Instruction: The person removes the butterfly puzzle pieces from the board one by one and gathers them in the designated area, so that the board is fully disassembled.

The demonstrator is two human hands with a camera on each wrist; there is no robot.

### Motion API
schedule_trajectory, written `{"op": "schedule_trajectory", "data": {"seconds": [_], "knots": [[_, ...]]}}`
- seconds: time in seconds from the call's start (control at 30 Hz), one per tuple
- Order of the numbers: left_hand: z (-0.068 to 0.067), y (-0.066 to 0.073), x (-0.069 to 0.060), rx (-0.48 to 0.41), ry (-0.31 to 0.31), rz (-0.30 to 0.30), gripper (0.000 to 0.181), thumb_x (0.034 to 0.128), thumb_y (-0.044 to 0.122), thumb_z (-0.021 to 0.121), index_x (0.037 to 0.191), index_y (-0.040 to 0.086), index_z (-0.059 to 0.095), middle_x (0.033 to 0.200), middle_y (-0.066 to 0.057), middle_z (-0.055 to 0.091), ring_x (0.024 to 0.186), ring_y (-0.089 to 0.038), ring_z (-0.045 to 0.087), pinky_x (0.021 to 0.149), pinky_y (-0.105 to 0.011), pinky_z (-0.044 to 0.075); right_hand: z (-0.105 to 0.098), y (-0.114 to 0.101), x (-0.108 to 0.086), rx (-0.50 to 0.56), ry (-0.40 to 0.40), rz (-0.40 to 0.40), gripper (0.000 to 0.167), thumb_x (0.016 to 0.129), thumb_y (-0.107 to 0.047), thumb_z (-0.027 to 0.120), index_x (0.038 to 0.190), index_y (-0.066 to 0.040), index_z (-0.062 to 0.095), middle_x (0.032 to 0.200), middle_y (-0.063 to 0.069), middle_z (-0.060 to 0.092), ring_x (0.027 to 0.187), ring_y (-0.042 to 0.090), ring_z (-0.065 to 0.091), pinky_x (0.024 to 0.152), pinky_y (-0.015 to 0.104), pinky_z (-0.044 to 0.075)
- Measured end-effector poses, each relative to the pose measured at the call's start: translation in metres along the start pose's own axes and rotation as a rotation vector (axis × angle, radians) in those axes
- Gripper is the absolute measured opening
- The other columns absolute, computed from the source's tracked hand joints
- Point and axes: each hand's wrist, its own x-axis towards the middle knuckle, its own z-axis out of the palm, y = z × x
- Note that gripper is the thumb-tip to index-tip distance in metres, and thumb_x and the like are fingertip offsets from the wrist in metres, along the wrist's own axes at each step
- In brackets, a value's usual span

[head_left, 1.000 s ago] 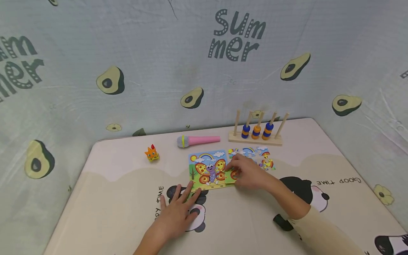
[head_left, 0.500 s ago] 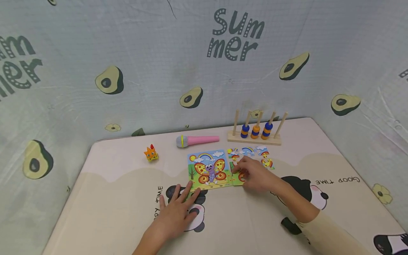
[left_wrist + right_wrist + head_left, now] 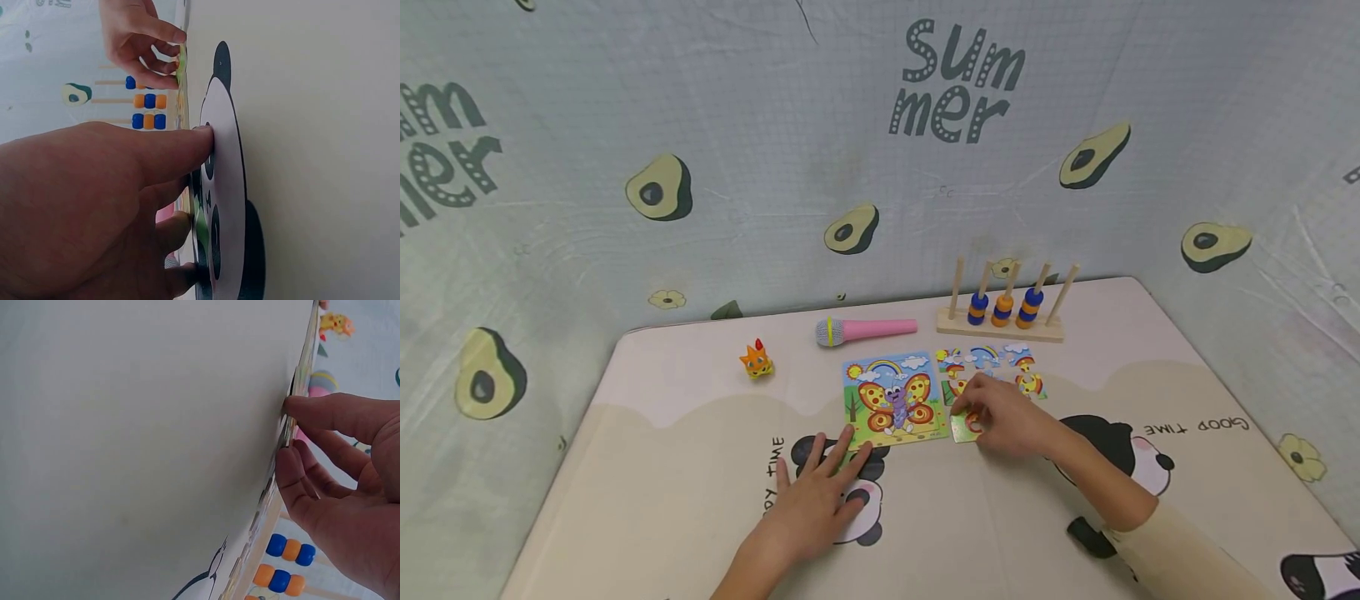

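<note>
A butterfly picture board (image 3: 895,396) lies flat on the table in the head view. My left hand (image 3: 816,504) rests with fingers spread, its fingertips at the board's lower left edge. Just right of the board, my right hand (image 3: 1011,417) pinches a green puzzle piece (image 3: 961,429) with a red-orange swirl between thumb and fingers. The left wrist view shows this piece (image 3: 182,65) edge-on at the right fingertips. Several more puzzle pieces (image 3: 985,357) lie beyond the right hand, which partly hides them.
A pink toy microphone (image 3: 876,330) lies behind the board. Behind the pieces stands a wooden peg rack (image 3: 1000,327) with blue and orange beads. A small orange toy figure (image 3: 757,362) sits to the left. The printed tablecloth (image 3: 647,492) reaches the patterned backdrop (image 3: 760,167).
My right hand has moved right with the puzzle piece, from over the board's lower right corner to beside the board. My left hand has stayed in place.
</note>
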Motion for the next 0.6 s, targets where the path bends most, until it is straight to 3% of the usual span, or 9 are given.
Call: {"op": "schedule_trajectory", "data": {"seconds": [0.6], "knots": [[-0.0020, 0.0005, -0.0024, -0.020, 0.007, 0.008, 0.065, 0.1022, 0.040, 0.063, 0.162, 0.030, 0.039, 0.175, 0.001, 0.022, 0.160, -0.043, 0.017, 0.107, -0.091, 0.003, -0.0011, -0.0010, -0.0013, -0.035, -0.005, -0.010, 0.044, 0.072, 0.006, 0.077, 0.112, -0.013, 0.078, 0.110, 0.000, 0.063, 0.083, 0.014, 0.053, 0.070, 0.026, 0.043]]}}
